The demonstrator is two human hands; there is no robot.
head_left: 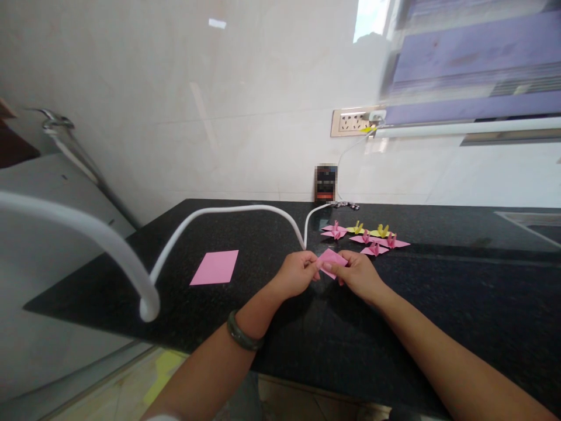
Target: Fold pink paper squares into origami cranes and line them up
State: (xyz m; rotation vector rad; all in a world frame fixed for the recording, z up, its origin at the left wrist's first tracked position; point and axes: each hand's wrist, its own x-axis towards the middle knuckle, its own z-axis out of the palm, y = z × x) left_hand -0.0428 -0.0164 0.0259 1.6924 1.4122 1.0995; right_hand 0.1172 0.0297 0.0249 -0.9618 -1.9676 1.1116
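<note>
Between my two hands is a small folded piece of pink origami paper (pixel 332 256), raised a little over the dark countertop (pixel 272 327). My left hand (pixel 300 273) pinches its left corner between thumb and fingers. On the right side my right hand (pixel 357 275) grips it, the thumb lying across the front face. Fingers hide parts of the folds. Just beyond my right hand stand several folded paper cranes, among them a pink crane (pixel 374 249) and a yellow crane (pixel 383 231). A flat pink paper sheet (pixel 215 268) lies to the left of my left hand.
A white bent tube (pixel 236 209) arches over the counter from the left, close to my left hand. Against the wall leans a phone-like device (pixel 325 183), blurred out. A cable runs near it to the wall socket (pixel 353 121). A tap (pixel 56 121) is at far left.
</note>
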